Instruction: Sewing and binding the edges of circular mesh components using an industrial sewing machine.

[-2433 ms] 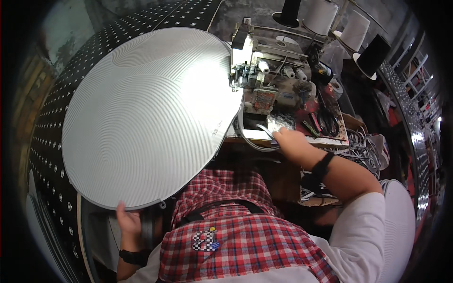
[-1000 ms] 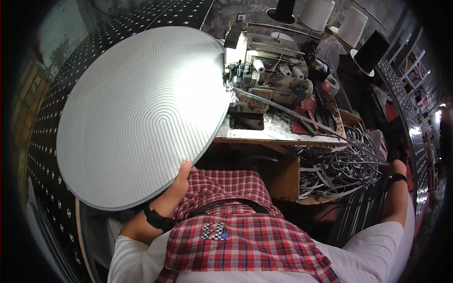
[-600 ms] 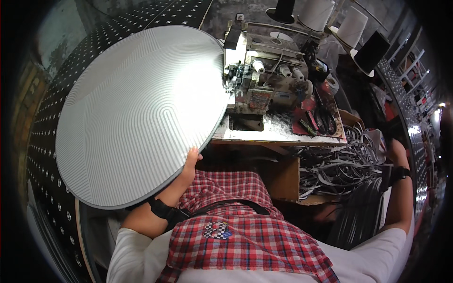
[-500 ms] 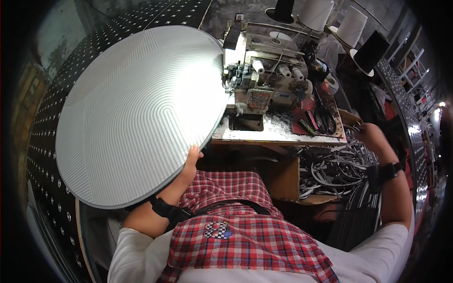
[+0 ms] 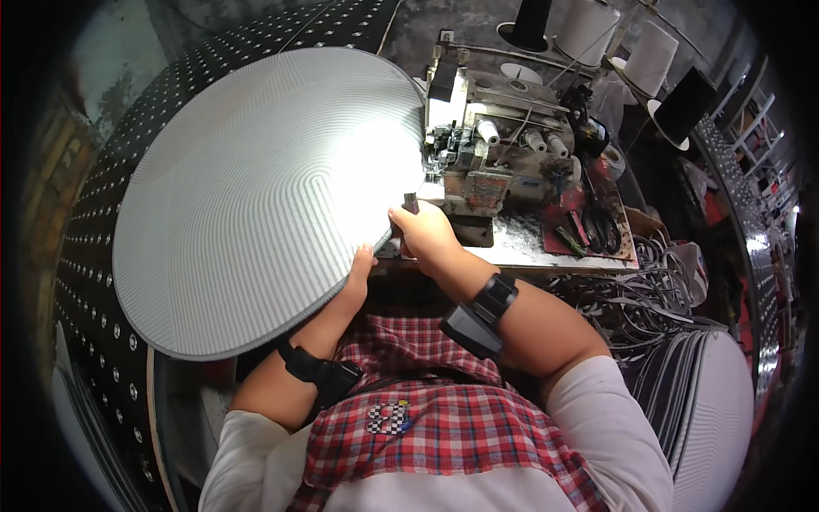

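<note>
A large oval light-grey mat (image 5: 247, 196) with curved ribbed lines and a dark bound edge lies to the left, its right side against the sewing machine (image 5: 503, 145). The machine's lamp throws a bright glare on it. My left hand (image 5: 360, 273) grips the mat's near right edge, thumb on top and fingers underneath. Just beyond it, my right hand (image 5: 426, 235) is closed at the same edge, in front of the machine. A small dark flat piece (image 5: 411, 203) sticks up between its thumb and fingers; its kind I cannot make out.
Scissors (image 5: 607, 230) and small tools lie on a red pad (image 5: 559, 239) right of the machine. Thread cones (image 5: 589, 30) stand behind. Tangled grey strips (image 5: 631, 294) fill a box at right, beside stacked mats (image 5: 712, 410). A black studded table (image 5: 102, 341) supports the left side.
My right hand has come from above the box of strips to the mat's edge by the machine. My left hand keeps its grip. The view has shifted slightly.
</note>
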Demonstrator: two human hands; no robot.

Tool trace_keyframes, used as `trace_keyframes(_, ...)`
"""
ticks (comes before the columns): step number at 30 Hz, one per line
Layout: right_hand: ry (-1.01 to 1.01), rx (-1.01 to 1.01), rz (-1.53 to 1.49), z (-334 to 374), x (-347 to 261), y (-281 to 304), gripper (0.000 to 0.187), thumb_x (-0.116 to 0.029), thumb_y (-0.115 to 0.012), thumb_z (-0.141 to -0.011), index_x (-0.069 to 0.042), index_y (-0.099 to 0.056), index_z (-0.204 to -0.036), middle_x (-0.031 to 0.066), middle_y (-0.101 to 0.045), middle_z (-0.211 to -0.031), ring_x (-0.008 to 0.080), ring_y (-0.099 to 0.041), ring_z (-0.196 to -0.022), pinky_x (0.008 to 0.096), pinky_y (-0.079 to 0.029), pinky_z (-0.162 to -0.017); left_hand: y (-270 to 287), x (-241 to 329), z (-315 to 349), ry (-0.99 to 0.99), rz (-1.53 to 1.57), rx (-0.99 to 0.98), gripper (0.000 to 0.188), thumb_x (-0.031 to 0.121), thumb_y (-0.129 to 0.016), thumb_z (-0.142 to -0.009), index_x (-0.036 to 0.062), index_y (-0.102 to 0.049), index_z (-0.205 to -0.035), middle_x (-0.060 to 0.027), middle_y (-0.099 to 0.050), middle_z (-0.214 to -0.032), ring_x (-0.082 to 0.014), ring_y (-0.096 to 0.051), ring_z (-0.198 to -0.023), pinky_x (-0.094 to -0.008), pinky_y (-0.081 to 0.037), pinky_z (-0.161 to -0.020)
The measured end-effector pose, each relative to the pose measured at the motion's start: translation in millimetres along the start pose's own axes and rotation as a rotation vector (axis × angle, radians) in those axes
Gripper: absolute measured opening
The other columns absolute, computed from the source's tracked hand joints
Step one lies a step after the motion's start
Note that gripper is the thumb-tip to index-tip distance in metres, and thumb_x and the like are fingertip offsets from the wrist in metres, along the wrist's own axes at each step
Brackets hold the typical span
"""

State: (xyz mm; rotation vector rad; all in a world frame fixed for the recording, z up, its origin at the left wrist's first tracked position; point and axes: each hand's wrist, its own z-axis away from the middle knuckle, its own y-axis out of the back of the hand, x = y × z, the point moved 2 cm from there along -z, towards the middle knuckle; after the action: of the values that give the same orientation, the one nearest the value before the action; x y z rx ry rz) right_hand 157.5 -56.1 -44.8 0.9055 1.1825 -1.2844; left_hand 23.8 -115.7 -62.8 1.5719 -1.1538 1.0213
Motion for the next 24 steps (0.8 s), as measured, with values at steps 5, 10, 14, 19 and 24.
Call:
trace_keyframes(5,-0.069,0.102,-0.010,-10,-12,-16,0.021,-0.019,-0.054,-0.072,0.001,-0.051,-0.064,0.0066,-0.049,-0.049,0.0155,-0.049,-0.039,0.0277,-0.038,-0.037,11,-6,-18,0.170,0.234,0.015,0.022,0.023,-0.047,-0.085,0.0023,-0.052,-0.091,-0.0018,-0.052,-0.077,-0.0103,-0.051,-0.068,-0.0232,-0.042,-0.064)
trace_keyframes(10,-0.072,0.008,0.009,-16,-16,-19,0.027,-0.026,-0.056,-0.074,0.000,-0.052,-0.065,0.0056,-0.049,-0.050,0.0137,-0.046,-0.040,0.0259,-0.035,-0.036,22,1,-26,0.400,0.319,0.089,0.024,0.025,-0.048,-0.084,0.0024,-0.055,-0.089,-0.0026,-0.055,-0.071,-0.0095,-0.050,-0.064,-0.0220,-0.041,-0.062)
trace_keyframes(14,-0.007,-0.113,0.131,-6,-19,-13,0.031,-0.032,-0.056,-0.076,-0.002,-0.051,-0.072,0.0022,-0.047,-0.052,0.0091,-0.041,-0.042,0.0226,-0.033,-0.039,52,11,-31,0.437,0.554,0.288,0.025,0.029,-0.049,-0.083,0.0050,-0.054,-0.077,-0.0038,-0.056,-0.066,-0.0091,-0.049,-0.056,-0.0214,-0.041,-0.055)
trace_keyframes(19,0.064,0.022,0.005,13,-14,7,0.025,-0.025,-0.051,-0.082,-0.001,-0.046,-0.091,0.0044,-0.049,-0.066,0.0088,-0.045,-0.056,0.0213,-0.036,-0.046,48,51,-19,0.663,0.382,-0.418,0.023,0.026,-0.048,-0.081,0.0045,-0.053,-0.076,-0.0075,-0.057,-0.067,-0.0158,-0.054,-0.064,-0.0246,-0.043,-0.058)
trace_keyframes(24,0.177,0.059,-0.061,6,-28,-1,0.024,-0.026,-0.048,-0.083,-0.002,-0.047,-0.088,0.0040,-0.049,-0.063,0.0099,-0.043,-0.053,0.0230,-0.036,-0.046,9,67,-94,-0.728,-1.119,-0.165,0.017,0.013,-0.051,-0.069,-0.0002,-0.057,-0.079,-0.0168,-0.058,-0.075,-0.0320,-0.054,-0.075,-0.0362,-0.045,-0.070)
